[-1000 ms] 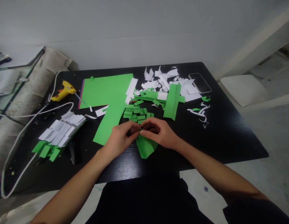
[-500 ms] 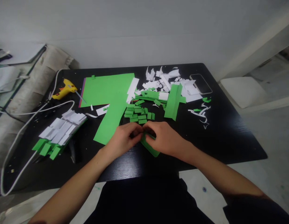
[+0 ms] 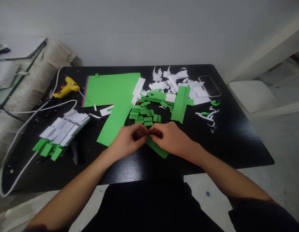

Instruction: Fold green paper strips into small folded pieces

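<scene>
Your left hand (image 3: 124,138) and right hand (image 3: 175,137) pinch one green paper strip (image 3: 158,149); folded green pieces (image 3: 148,119) lie just beyond on the tabletop (image 3: 226,141).

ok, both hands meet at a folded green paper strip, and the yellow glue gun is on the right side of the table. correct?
Not the glue gun: the head view shows it on the left side of the table. Both hands, left and right, do meet at the folded green paper strip.

The strip (image 3: 158,149) looks like matt paper, the glue gun (image 3: 69,86) smooth plastic, the tabletop (image 3: 133,169) glossy wood.
</scene>
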A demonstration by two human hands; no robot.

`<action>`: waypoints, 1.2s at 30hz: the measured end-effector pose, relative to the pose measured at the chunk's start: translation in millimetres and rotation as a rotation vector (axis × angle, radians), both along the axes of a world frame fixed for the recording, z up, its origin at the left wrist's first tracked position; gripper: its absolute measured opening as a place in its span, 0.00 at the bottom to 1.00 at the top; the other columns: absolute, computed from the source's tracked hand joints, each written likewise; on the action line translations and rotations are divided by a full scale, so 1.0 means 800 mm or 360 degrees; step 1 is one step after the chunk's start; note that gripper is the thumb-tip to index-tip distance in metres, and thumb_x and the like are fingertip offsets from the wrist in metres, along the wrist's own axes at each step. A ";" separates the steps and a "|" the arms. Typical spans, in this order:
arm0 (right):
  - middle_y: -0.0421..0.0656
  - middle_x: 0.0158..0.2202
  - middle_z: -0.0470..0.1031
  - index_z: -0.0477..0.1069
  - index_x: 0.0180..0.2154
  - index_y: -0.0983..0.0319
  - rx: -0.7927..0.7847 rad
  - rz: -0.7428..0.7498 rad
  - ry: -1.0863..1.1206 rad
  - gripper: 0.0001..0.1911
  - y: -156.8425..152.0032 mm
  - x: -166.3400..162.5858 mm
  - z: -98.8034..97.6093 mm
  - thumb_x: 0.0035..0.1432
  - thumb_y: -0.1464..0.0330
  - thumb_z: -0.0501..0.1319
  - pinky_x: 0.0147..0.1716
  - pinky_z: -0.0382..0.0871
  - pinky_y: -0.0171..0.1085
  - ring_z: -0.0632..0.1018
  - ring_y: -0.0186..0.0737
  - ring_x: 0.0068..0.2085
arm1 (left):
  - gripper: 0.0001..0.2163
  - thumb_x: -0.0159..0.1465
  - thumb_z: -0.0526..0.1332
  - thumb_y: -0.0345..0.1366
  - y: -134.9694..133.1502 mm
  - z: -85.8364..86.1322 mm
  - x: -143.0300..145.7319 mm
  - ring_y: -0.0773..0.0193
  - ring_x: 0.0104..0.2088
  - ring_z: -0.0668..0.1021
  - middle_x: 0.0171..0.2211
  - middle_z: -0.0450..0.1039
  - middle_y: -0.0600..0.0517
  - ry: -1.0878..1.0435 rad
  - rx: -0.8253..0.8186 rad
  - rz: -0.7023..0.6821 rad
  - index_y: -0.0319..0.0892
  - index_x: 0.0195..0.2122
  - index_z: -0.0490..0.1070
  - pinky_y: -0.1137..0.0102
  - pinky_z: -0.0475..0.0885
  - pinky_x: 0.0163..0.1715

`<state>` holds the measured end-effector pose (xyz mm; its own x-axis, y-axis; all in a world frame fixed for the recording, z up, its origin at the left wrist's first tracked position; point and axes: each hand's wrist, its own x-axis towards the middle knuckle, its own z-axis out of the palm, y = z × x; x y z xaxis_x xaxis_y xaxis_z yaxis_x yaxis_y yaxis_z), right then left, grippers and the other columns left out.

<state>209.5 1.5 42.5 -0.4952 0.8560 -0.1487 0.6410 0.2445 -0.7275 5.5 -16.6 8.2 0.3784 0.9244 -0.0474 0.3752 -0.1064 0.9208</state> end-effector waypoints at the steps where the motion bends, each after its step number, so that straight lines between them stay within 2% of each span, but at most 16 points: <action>1: 0.45 0.36 0.86 0.82 0.42 0.62 0.0003 0.0002 -0.0005 0.09 0.000 0.000 0.000 0.61 0.75 0.65 0.39 0.77 0.38 0.85 0.42 0.36 | 0.05 0.62 0.63 0.29 0.000 0.000 0.000 0.68 0.30 0.80 0.32 0.79 0.54 -0.0014 -0.0015 -0.0007 0.41 0.39 0.74 0.73 0.74 0.32; 14: 0.44 0.35 0.86 0.82 0.40 0.62 -0.0020 -0.0046 -0.0043 0.08 -0.001 -0.003 0.001 0.59 0.75 0.65 0.39 0.77 0.37 0.85 0.41 0.35 | 0.04 0.62 0.65 0.30 0.000 0.001 -0.001 0.65 0.32 0.80 0.33 0.80 0.53 0.0003 -0.0091 -0.0004 0.41 0.39 0.76 0.70 0.75 0.34; 26: 0.45 0.34 0.85 0.81 0.38 0.62 0.0003 -0.0080 -0.0010 0.07 -0.005 -0.004 0.000 0.59 0.75 0.65 0.37 0.76 0.38 0.84 0.41 0.34 | 0.05 0.64 0.65 0.35 0.001 0.006 0.001 0.67 0.26 0.76 0.26 0.79 0.54 0.0217 -0.0059 0.0043 0.40 0.33 0.78 0.73 0.68 0.26; 36: 0.43 0.32 0.83 0.78 0.34 0.63 -0.0135 -0.0127 0.0096 0.05 -0.001 -0.006 0.007 0.57 0.77 0.65 0.36 0.75 0.35 0.83 0.39 0.34 | 0.05 0.63 0.65 0.35 0.000 0.009 0.001 0.67 0.26 0.76 0.26 0.79 0.54 0.0202 -0.0047 0.0034 0.40 0.33 0.78 0.73 0.67 0.27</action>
<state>204.6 1.1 48.0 -0.4364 0.8786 -0.1939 0.6103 0.1306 -0.7814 6.1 -16.3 15.2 0.3481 0.9297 -0.1208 0.4910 -0.0710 0.8683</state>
